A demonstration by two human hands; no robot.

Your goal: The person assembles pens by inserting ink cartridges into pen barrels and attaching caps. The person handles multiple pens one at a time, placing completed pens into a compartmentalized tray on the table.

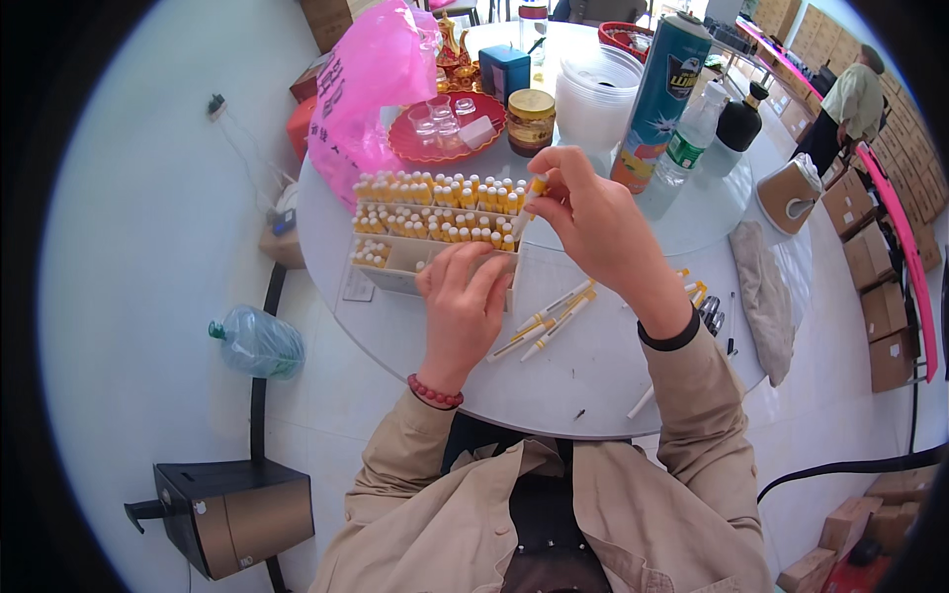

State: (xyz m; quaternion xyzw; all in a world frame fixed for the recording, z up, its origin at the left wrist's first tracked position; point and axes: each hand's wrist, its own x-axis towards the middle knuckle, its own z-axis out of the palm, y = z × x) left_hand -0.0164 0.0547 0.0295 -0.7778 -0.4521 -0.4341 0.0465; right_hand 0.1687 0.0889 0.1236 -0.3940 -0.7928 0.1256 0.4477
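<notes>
A white compartmented pen organizer (395, 259) stands on the table ahead of me, its rows packed with white-and-yellow pens (465, 227), ends up. My right hand (603, 222) pinches a white-and-yellow pen (536, 188) between thumb and fingers, tilted above the organizer's right end. My left hand (460, 306) rests over the organizer's front right section, fingers slightly bent and apart, covering what lies beneath them. Several loose pens of the same kind (554, 321) lie on the tabletop right of the organizer. More yellow-and-white and black pens (704, 304) lie partly behind my right forearm.
Behind the organizer are a pink plastic bag (366, 99), a red tray (440, 146) with small glasses, and a brown jar (532, 124). Stacked plastic tubs (596, 94), a tall spray can (660, 104) and bottles stand farther right. A grey cloth (761, 296) lies near the right edge.
</notes>
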